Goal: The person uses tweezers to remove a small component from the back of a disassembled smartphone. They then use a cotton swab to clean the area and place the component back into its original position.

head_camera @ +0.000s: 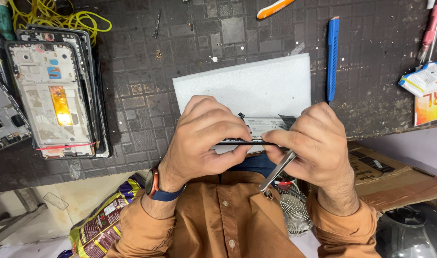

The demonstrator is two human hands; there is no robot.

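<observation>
While both hands meet at the near edge of the dark work mat (189, 57), they grip one thin dark phone (244, 142) between them, held edge-on and level just above the mat. The left hand (204, 136) curls over its left end, fingers on top and thumb underneath, clamped tight; a watch (154, 184) with a blue strap sits on that wrist. The right hand (314, 143) pinches the phone's right end with the fingertips and also holds metal tweezers (277, 171) — they slant down from the palm toward the orange shirt (223, 215).

Just behind the phone lies a white foam sheet (247, 86), with a pale flat part (266, 125) resting on its near edge, partly hidden by the fingers. A blue cutter (332, 57) lies upright on the mat just beside the foam's right side. Well apart, at the mat's left end, a stack of bare phone frames (53, 95) lies near a coil of yellow wire (60, 16). An orange-handled tool (274, 8) shows at the top edge, and a cardboard box (395, 174) sits below the mat on the right.
</observation>
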